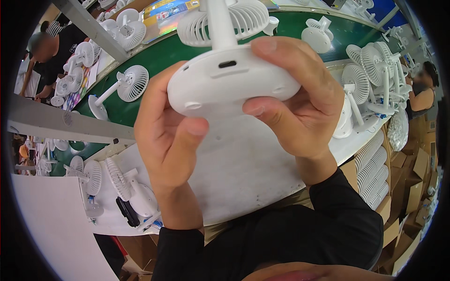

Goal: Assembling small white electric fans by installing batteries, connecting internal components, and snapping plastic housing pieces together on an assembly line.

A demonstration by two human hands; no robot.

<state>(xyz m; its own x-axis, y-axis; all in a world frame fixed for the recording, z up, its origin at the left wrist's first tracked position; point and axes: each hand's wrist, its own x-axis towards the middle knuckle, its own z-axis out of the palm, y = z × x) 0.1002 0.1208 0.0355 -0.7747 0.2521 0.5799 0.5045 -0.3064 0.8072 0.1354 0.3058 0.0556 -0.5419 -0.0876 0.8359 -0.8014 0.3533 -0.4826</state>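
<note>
Both my hands grip the round base of a white desk fan (225, 86), lifted above the white worktop (234, 168). The base's rear edge faces me, with a dark oval slot in it. A stem rises from the base to the slatted fan head at the top of the view. My left hand (166, 136) wraps the base's left side, thumb below the lower edge. On the other side my right hand (302, 98) pinches the rim between thumb and fingers. Part of the left fingers is hidden behind the base.
A green conveyor belt (168, 58) crosses beyond the worktop, carrying more white fans (133, 83). Several fans crowd the right (370, 70); a fan and black object (127, 211) lie left. A grey metal post (70, 119) stands at left. Cardboard boxes (415, 196) are at right. Two people work farther off.
</note>
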